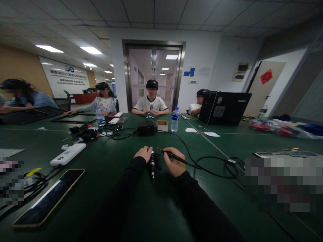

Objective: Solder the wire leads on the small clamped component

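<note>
In the head view my right hand [176,161] is closed around a slim, pen-like soldering iron [174,155] with a black cord. Its thin tip points left, towards my other hand. My left hand [143,154] has its fingers bent together at the far end of a black and silver pointed tool [152,164]. That tool stands out against the green table [153,215], its narrow point towards me. A coiled black lead [157,161] lies along its right side. What exactly the left fingertips grip is small and partly hidden.
Ahead are a black power box [145,128], a small open carton [162,126] and a water bottle [175,119]. Left lie a phone [49,198] and a white power strip [68,154]. Cord loops [217,171] spread rightwards. A black computer case [224,108] and several seated people are across the table.
</note>
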`<state>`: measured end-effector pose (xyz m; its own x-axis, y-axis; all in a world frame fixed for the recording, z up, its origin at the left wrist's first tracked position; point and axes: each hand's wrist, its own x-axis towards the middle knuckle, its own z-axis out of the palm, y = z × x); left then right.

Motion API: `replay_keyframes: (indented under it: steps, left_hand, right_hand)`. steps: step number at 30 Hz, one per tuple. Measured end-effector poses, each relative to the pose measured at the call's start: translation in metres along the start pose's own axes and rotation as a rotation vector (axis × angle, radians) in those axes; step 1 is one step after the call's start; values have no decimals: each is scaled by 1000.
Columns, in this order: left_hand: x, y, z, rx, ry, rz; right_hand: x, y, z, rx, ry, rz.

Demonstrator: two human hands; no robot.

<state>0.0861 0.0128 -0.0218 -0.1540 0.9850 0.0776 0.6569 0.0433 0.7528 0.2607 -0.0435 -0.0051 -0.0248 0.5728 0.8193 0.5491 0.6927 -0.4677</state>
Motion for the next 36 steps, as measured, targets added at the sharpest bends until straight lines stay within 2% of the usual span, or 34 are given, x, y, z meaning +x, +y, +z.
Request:
replay_keyframes:
  steps: [8, 12, 23, 27, 36]
  left_hand:
    - [-47, 27, 11, 232, 3, 13]
    - [-59, 38, 13, 311, -33, 46]
    - [-60, 34, -1, 303, -83, 53]
    - [-60, 31, -8, 373, -85, 65]
    - [-54, 19, -7, 480, -117, 119]
  right_hand:
    - [2, 3, -4, -23, 15, 14]
    - [2, 6, -5, -22, 23, 35]
    - [2, 6, -4, -2, 20, 55]
    - [1, 6, -5, -6, 17, 48]
    - [1, 6, -4, -5, 1, 79]
